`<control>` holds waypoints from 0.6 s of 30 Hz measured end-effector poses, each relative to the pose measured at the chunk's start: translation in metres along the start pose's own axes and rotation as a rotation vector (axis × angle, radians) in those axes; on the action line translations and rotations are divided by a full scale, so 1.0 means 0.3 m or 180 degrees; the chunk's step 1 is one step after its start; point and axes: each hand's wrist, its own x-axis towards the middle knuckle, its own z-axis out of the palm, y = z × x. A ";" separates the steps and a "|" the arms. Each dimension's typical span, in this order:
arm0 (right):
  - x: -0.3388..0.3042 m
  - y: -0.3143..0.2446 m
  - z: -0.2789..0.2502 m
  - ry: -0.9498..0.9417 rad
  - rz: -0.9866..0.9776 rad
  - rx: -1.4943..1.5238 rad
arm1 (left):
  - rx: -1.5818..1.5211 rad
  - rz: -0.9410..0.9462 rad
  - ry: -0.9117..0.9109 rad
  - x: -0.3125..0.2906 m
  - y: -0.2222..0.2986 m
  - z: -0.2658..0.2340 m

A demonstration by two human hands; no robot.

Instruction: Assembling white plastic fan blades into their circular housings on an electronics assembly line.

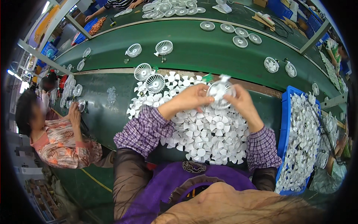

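Above a heap of white fan blades, a round white fan housing is between my two hands. My left hand grips its left side, the thumb pressed on its face. My right hand closes on its right side with bent fingers, slightly blurred. White blades seem to sit inside the housing, but blur and my fingers hide the details. A small green piece shows just past my left fingers; whether it is joined to the housing I cannot tell. Two slotted fan housings rest at the heap's far left.
A blue crate full of white blades stands at my right. Beyond the bench runs a green conveyor belt carrying scattered fan housings and grilles. To the left, a co-worker handles housings. A small clear plastic pile lies on the bench.
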 end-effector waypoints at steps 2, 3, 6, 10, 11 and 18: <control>0.054 0.029 -0.117 0.0383 0.0379 0.0533 | 0.0155 -0.0111 -0.0180 0.035 0.039 -0.091; 0.073 0.060 -0.194 0.0572 0.0577 0.0216 | 0.0156 -0.0186 0.0072 0.052 0.068 -0.127; 0.032 0.182 -0.357 0.1206 0.0397 -0.1901 | -0.0063 0.0009 0.0940 0.151 0.031 -0.293; -0.111 0.279 -0.432 0.1059 0.1187 -0.1374 | -0.0170 -0.0238 0.1709 0.318 -0.015 -0.450; -0.138 0.288 -0.432 0.1063 0.1236 -0.1559 | -0.0147 -0.0255 0.1756 0.367 -0.049 -0.498; -0.128 0.289 -0.378 0.0954 0.0810 -0.2375 | 0.1552 -0.0930 0.2300 0.517 -0.093 -0.609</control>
